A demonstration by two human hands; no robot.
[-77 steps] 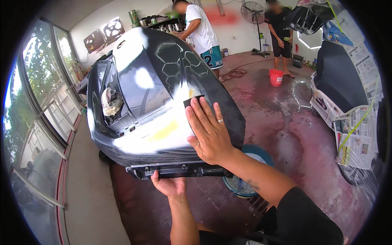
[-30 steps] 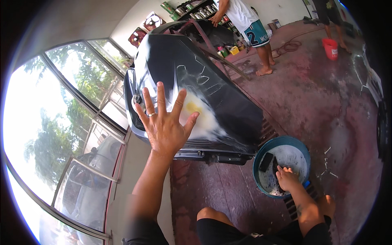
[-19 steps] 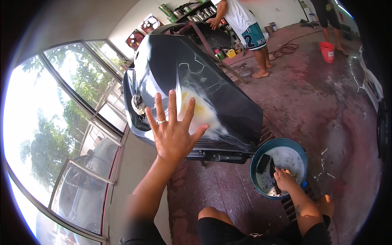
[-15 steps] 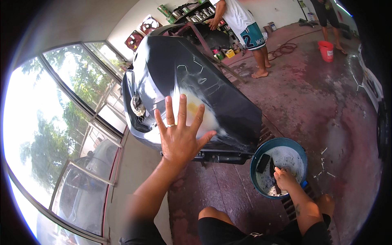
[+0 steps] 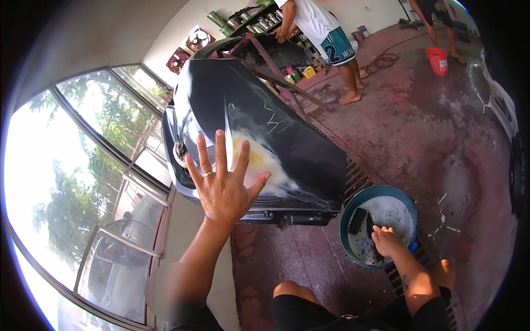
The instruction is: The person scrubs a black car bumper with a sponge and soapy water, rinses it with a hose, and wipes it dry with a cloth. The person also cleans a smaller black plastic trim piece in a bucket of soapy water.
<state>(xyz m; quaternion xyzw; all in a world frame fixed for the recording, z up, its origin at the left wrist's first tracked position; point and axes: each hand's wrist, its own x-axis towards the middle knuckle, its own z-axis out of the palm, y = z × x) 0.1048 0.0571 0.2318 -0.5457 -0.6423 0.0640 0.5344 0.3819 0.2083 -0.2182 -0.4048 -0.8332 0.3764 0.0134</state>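
A dark car bumper lies across a stand in front of me, with a sanded patch of white and yellow on it. My left hand hovers or rests over that patch, palm down with fingers spread; whether it touches cannot be told. At the right, a teal bucket holds sudsy water. My right hand reaches into it, fingers curled around a dark flat strip partly hidden by the hand. Beside this, a black block floats in the suds.
A person in a white shirt stands at the bumper's far end. Another person bends by a red bucket. Shelves of cans line the back wall; windows run along the left. A floor grate passes under my bucket.
My view has shifted slightly, and my left hand appears a little further left over the bumper. My right hand stays in the bucket. The far person has reached down to the red bucket.
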